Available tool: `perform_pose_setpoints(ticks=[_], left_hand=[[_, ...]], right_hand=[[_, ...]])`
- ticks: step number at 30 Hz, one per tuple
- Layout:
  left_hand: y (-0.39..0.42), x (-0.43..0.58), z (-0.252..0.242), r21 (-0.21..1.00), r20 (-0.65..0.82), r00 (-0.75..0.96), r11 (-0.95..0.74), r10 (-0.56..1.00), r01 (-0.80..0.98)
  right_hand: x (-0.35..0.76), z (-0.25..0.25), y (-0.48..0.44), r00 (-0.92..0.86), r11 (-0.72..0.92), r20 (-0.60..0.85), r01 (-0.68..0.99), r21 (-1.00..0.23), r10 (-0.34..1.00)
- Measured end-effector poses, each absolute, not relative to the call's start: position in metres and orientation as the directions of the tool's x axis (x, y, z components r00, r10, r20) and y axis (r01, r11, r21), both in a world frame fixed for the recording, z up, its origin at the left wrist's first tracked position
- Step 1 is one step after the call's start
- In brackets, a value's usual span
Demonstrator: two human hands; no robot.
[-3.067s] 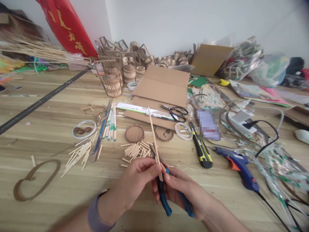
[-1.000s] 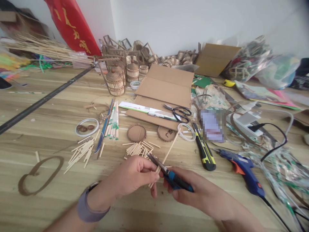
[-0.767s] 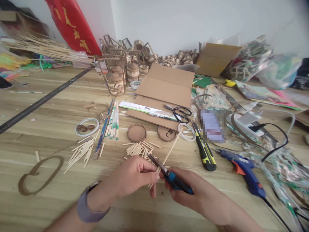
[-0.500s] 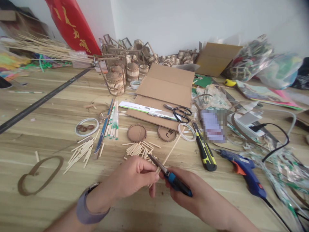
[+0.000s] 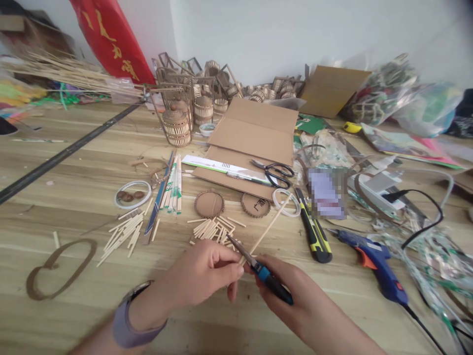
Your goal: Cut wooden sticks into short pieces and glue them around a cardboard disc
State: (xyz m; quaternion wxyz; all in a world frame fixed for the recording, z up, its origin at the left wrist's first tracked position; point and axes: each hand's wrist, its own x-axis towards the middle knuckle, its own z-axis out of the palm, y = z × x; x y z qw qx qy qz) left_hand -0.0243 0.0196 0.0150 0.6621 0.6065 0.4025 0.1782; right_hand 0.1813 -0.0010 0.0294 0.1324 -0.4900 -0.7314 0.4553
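Note:
My left hand (image 5: 207, 271), with a lilac watch strap on its wrist, pinches the lower end of a thin wooden stick (image 5: 269, 228) between thumb and fingers. The stick slants up to the right. My right hand (image 5: 284, 281) is closed round the blue and black handle of long-nose pliers (image 5: 272, 285). Their pointed metal jaws cross the stick close to my left fingertips; I cannot tell whether they grip it. Just beyond my hands lies a pile of short cut sticks (image 5: 210, 228). Past it are two round cardboard discs with braided rims (image 5: 209, 203).
To the right lie a yellow and black utility knife (image 5: 315, 229) and a blue glue gun (image 5: 377, 261). Black scissors (image 5: 277, 172) rest on cardboard (image 5: 254, 128). Small stick baskets (image 5: 176, 128) stand behind. More cut sticks (image 5: 125, 234) and wrapped chopsticks (image 5: 173, 190) lie left.
The stick's upper end has swung slightly to the right and down. The pliers and my right hand have shifted very little; my left hand stays nearly in place.

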Motion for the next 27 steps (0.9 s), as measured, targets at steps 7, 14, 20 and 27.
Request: perform_pose_setpoints(ticks=[7, 14, 20, 27], left_hand=[[0.020, -0.022, 0.017, 0.950, -0.312, 0.608, 0.235, 0.730, 0.205], [0.021, -0.019, 0.011, 0.953, -0.299, 0.620, 0.263, 0.726, 0.152], [0.019, -0.021, 0.009, 0.951, -0.304, 0.619, 0.272, 0.724, 0.149], [0.019, -0.019, 0.010, 0.952, -0.292, 0.627, 0.286, 0.722, 0.114]], right_hand=[[0.194, 0.029, 0.003, -0.548, -0.041, -0.349, 0.495, -0.868, 0.760], [0.193, 0.029, 0.005, -0.565, -0.203, -0.396, 0.374, -0.905, 0.724], [0.190, 0.030, 0.005, -0.555, -0.098, -0.362, 0.446, -0.889, 0.749], [0.186, 0.024, 0.003, -0.514, -0.011, -0.321, 0.518, -0.855, 0.795]])
